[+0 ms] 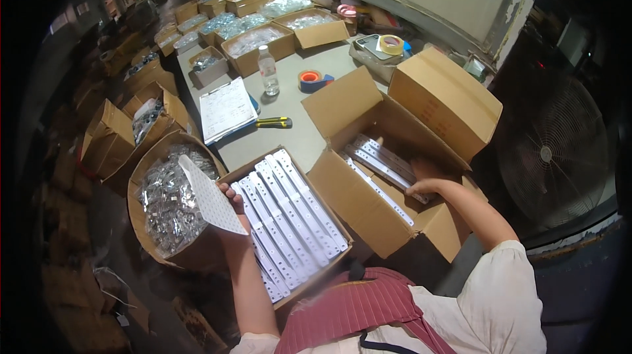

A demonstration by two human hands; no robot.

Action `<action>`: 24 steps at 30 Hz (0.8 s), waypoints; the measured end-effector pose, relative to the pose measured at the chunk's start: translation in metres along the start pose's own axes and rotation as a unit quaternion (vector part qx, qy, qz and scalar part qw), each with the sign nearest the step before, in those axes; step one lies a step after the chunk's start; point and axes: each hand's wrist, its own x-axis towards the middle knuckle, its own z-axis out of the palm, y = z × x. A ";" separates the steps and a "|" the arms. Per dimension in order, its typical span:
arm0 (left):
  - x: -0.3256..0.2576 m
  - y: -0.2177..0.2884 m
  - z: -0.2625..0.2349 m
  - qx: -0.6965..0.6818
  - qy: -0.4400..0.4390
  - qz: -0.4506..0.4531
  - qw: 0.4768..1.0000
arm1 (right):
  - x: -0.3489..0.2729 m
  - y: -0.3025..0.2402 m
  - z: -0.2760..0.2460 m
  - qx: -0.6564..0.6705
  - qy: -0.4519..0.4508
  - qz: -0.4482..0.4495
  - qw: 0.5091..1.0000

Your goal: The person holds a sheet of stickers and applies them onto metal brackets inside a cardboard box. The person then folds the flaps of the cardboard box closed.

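Note:
My left hand [237, 204] is closed on the edge of a white sheet [209, 197] patterned with rows of small dots, tilted over a round-edged carton of small shiny parts in clear bags [172, 206]. Beside it, an open cardboard box [349, 246] holds neat rows of white perforated strips [283, 216]. My right hand [426, 181] reaches into a second open carton [359, 212], its fingers around the end of a bundle of perforated strips [382, 160]. Another strip [385, 193] lies along that carton's near side. The carton wall and shadow partly hide my right fingers.
On the table stand a clipboard with papers [227, 109], a yellow-black utility knife [274, 122], a water bottle [268, 71] and a tape dispenser [315, 81]. A closed carton [447, 101] and a large fan [546, 153] are at right. Several cartons of bagged parts [257, 41] line the back.

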 end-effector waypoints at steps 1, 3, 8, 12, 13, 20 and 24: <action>0.000 0.000 0.002 -0.003 0.006 0.011 1.000 | -0.002 0.001 0.005 -0.002 0.001 -0.004 1.000; -0.001 0.002 0.006 -0.008 0.013 0.029 0.999 | -0.003 0.006 0.008 0.060 0.082 -0.025 0.994; -0.005 0.005 0.018 0.035 0.103 0.031 0.994 | -0.033 -0.058 -0.081 0.190 -0.065 0.119 0.972; -0.004 0.007 0.020 0.027 0.125 0.020 0.992 | -0.066 -0.072 -0.106 0.348 -0.023 0.069 0.935; -0.003 0.006 0.010 -0.006 0.065 0.014 0.998 | -0.081 -0.088 -0.117 0.388 -0.035 0.060 0.919; -0.012 0.012 0.026 -0.057 0.077 0.056 0.994 | -0.130 -0.222 -0.104 0.606 -0.088 -0.074 0.787; -0.013 0.009 0.021 -0.018 0.110 0.108 0.988 | -0.078 -0.282 -0.038 0.517 -0.081 -0.131 0.842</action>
